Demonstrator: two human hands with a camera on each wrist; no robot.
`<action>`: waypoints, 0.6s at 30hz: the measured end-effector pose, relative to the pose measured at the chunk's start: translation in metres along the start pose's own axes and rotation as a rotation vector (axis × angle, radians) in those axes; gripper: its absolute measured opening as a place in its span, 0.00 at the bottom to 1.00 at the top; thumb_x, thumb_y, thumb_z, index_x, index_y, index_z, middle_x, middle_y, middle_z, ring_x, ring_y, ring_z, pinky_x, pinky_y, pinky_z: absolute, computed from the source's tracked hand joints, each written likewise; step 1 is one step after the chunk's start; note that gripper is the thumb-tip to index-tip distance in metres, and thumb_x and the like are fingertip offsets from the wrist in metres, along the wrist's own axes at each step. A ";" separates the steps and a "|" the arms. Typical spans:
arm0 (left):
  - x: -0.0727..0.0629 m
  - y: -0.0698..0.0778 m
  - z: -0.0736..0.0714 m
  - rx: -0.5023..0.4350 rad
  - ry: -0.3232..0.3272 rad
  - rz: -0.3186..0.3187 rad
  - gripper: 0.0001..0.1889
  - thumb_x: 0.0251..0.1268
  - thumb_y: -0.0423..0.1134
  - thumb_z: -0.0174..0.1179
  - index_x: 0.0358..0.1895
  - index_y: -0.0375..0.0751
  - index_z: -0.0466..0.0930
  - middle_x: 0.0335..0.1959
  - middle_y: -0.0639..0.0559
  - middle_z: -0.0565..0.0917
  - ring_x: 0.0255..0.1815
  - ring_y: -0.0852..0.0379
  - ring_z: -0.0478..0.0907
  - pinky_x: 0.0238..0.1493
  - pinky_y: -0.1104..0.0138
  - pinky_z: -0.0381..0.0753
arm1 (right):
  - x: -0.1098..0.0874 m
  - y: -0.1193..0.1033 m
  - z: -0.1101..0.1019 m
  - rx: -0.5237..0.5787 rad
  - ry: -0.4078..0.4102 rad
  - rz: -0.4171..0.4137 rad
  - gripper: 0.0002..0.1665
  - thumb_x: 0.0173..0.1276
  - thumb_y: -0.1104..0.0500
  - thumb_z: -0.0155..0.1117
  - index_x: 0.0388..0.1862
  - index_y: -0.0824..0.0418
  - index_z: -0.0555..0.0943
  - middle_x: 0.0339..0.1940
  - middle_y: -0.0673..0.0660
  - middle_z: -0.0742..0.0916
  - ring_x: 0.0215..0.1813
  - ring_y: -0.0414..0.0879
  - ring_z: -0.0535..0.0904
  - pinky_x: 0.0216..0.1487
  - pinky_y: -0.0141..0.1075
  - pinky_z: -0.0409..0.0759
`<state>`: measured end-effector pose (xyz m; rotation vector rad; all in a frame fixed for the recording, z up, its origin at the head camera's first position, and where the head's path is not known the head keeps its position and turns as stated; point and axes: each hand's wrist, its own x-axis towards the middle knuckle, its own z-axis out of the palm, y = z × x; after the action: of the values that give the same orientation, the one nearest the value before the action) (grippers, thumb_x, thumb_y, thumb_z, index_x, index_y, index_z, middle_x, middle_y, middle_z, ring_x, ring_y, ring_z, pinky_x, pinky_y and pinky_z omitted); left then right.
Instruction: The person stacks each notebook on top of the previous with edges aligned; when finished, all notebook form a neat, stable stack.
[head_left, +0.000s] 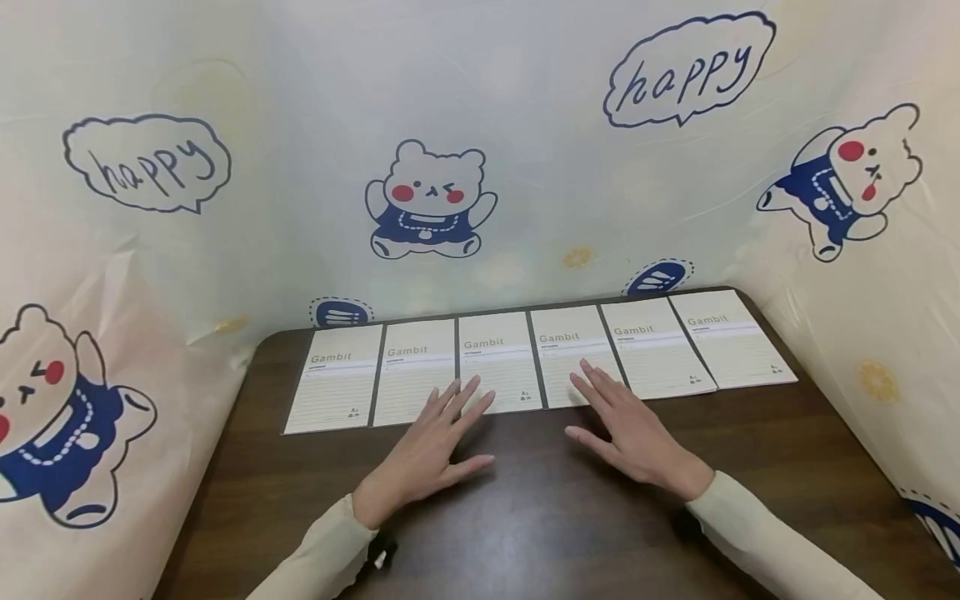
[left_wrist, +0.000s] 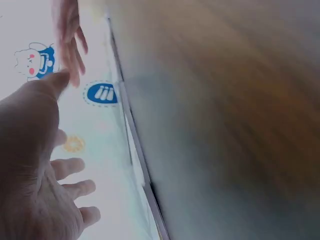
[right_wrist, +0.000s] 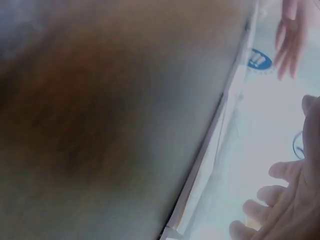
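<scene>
Several cream notebooks marked "Gambit" lie side by side in a row along the far side of the table. My left hand (head_left: 429, 454) is held palm down with fingers spread, its fingertips overlapping the second notebook (head_left: 412, 375) and third notebook (head_left: 501, 362) from the left in the head view. Over the lower edge of the fourth notebook (head_left: 566, 321) reach the fingertips of my right hand (head_left: 637, 432), also spread. Both wrist views show space between the hands and the tabletop. Neither hand holds anything.
The dark wooden table (head_left: 525, 508) runs back to a pale printed curtain (head_left: 555, 192) with bears and "happy" bubbles, which also hangs at both sides. At the right end of the row, the last notebook (head_left: 738, 358) lies near the table's back right corner.
</scene>
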<state>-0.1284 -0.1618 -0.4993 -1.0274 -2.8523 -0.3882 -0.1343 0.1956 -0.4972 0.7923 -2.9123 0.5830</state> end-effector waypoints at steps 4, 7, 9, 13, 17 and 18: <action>0.019 0.011 0.001 -0.059 -0.005 0.024 0.41 0.78 0.64 0.53 0.86 0.55 0.50 0.88 0.48 0.52 0.88 0.44 0.52 0.83 0.40 0.57 | 0.004 0.005 -0.005 0.056 0.033 0.061 0.48 0.79 0.32 0.52 0.88 0.51 0.51 0.89 0.56 0.54 0.88 0.57 0.52 0.83 0.60 0.59; 0.035 0.020 0.003 -0.076 -0.017 0.057 0.39 0.79 0.61 0.54 0.84 0.51 0.55 0.85 0.45 0.59 0.86 0.45 0.57 0.83 0.41 0.59 | 0.005 0.012 -0.009 0.116 0.050 0.120 0.48 0.81 0.34 0.52 0.88 0.52 0.49 0.89 0.57 0.53 0.89 0.59 0.50 0.83 0.62 0.58; 0.046 0.026 0.006 -0.081 -0.031 0.082 0.37 0.79 0.60 0.53 0.83 0.49 0.59 0.85 0.45 0.61 0.85 0.44 0.60 0.83 0.42 0.60 | 0.004 0.017 -0.010 0.153 0.054 0.165 0.47 0.81 0.35 0.51 0.88 0.54 0.50 0.89 0.59 0.53 0.89 0.60 0.49 0.83 0.64 0.56; 0.066 0.040 0.011 -0.083 -0.086 0.120 0.36 0.81 0.61 0.50 0.82 0.46 0.62 0.84 0.45 0.62 0.84 0.43 0.61 0.83 0.42 0.59 | -0.004 0.027 -0.010 0.196 0.009 0.241 0.47 0.81 0.34 0.51 0.86 0.59 0.54 0.89 0.62 0.55 0.88 0.64 0.50 0.82 0.66 0.56; 0.081 0.049 0.017 -0.049 -0.154 0.131 0.36 0.81 0.63 0.48 0.81 0.44 0.62 0.84 0.46 0.62 0.86 0.46 0.58 0.84 0.44 0.58 | -0.013 0.033 -0.006 0.198 -0.078 0.239 0.47 0.81 0.33 0.50 0.85 0.63 0.58 0.87 0.63 0.59 0.87 0.65 0.52 0.82 0.65 0.55; 0.084 0.050 0.019 -0.042 -0.170 0.135 0.37 0.81 0.63 0.48 0.82 0.43 0.62 0.84 0.46 0.62 0.86 0.46 0.58 0.84 0.44 0.58 | -0.015 0.034 -0.005 0.192 -0.093 0.226 0.47 0.81 0.34 0.50 0.84 0.64 0.58 0.87 0.64 0.59 0.87 0.65 0.53 0.83 0.65 0.55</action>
<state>-0.1610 -0.0682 -0.4933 -1.3118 -2.9086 -0.3679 -0.1385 0.2313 -0.5068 0.5204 -3.0897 0.8784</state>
